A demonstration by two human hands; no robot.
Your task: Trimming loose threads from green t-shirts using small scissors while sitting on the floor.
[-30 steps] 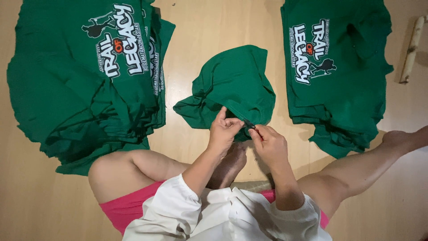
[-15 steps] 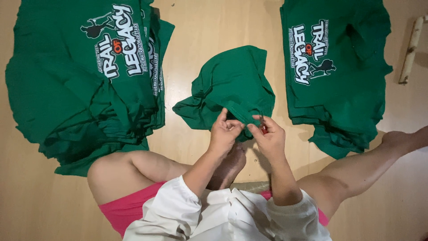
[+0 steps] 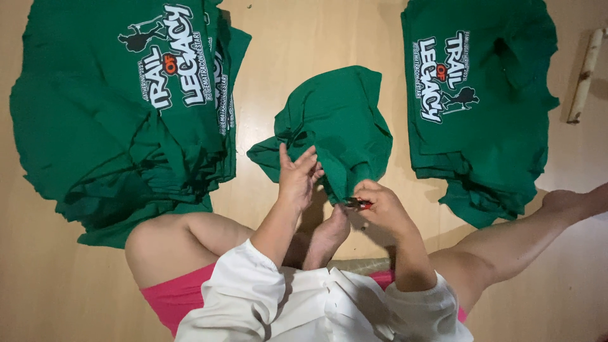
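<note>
Green shirt [image 3: 339, 123] — bunched mid-floor between two stacks. Left hand [image 3: 297, 177] pinches its hem; right hand [image 3: 380, 206] grips small red snips [image 3: 358, 204]. Step: thread trimming, seemingly; next calls for a careful cut.

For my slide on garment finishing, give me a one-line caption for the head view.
Seated on a wooden floor, left hand holds a green shirt while right hand grips small red snips.

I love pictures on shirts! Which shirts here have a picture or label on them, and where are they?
Left pile of green shirts: top shirt has a white, black and orange print.
Right pile of green shirts: white and black print.
Middle green shirt, touched by both hands: no print showing.
</note>
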